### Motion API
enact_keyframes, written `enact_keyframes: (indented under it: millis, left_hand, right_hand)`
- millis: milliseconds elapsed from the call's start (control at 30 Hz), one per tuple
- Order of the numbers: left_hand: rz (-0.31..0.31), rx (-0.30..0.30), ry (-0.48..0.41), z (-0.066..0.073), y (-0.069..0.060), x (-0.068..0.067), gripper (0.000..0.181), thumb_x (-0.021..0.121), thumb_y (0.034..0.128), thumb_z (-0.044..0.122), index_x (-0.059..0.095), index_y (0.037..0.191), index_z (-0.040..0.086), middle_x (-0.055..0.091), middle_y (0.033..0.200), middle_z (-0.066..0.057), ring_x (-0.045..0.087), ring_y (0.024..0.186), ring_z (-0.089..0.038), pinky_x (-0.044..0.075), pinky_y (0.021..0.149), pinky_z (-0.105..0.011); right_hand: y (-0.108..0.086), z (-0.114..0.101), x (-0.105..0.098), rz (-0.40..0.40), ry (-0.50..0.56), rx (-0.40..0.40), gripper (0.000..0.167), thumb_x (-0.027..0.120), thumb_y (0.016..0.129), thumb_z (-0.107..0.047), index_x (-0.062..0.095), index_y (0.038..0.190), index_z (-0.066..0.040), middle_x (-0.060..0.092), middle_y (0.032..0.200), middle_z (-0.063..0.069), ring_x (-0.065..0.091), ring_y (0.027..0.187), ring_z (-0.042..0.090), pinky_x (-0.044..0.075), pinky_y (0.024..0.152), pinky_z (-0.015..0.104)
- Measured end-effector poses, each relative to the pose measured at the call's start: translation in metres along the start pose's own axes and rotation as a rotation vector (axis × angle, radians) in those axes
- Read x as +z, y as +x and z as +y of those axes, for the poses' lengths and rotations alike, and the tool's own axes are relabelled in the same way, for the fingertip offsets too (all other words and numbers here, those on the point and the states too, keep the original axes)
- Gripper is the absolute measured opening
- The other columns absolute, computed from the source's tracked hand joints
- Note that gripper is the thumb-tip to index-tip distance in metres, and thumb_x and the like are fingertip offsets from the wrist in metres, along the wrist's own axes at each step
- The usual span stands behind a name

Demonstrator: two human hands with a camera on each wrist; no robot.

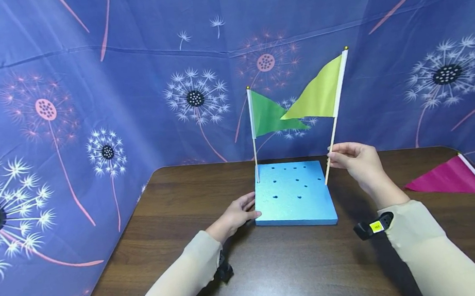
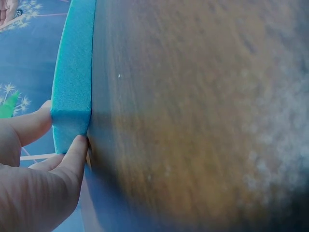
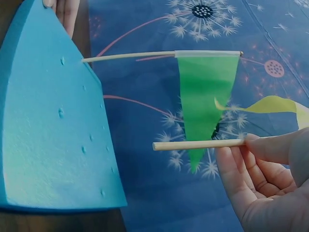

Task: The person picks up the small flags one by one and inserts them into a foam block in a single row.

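Broadly, a blue dandelion-print curtain [image 1: 136,106] backs the brown worktop [image 1: 174,213], which runs wide to the left and front of the blue block [image 1: 289,213] set near its far edge. The yellow flag [image 1: 321,92] tilts with the free lower end of its stick [image 3: 193,144] near the block's right edge, the magenta flag [image 1: 449,177] lies apart at far right, and the green flag [image 1: 266,115] stands upright in a hole by the block's left edge. The left hand [image 1: 236,214] pinches the block's left side and the right hand [image 1: 362,165] the yellow flag's stick.
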State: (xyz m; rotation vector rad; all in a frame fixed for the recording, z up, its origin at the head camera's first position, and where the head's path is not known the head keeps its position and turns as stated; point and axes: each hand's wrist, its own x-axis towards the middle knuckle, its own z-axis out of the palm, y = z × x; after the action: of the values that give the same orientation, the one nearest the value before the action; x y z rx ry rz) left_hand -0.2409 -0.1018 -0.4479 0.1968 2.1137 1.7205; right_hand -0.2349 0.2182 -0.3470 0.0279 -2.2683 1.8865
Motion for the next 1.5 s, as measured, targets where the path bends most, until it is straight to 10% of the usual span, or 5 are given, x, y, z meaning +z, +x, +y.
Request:
enact_keyframes:
  millis: [500,1500]
  left_hand:
    - [0.013,0.004,-0.003,-0.001,0.000,0.000,0.067,0.064,0.0908,0.002,0.033,0.150,0.003,0.037,0.153,-0.018,0.035,0.142,-0.029,0.040,0.111,-0.039]
    - [0.020,0.007,-0.003,-0.002,-0.002,0.002,0.066,0.064,0.0907,0.001,0.033,0.149,0.003,0.038,0.153,-0.017,0.036,0.142,-0.028,0.039,0.111,-0.040]
  right_hand:
    - [0.008,0.002,0.031,0.005,-0.053,0.000,0.033,0.066,0.093,-0.013,0.060,0.117,0.010,0.068,0.084,-0.010,0.067,0.074,-0.003,0.058,0.074,0.020]
    - [0.027,-0.001,0.079,-0.055,0.047,0.034,0.021,0.065,0.093,-0.009,0.063,0.109,0.005,0.066,0.080,-0.010,0.067,0.073,0.001,0.059,0.075,0.023]
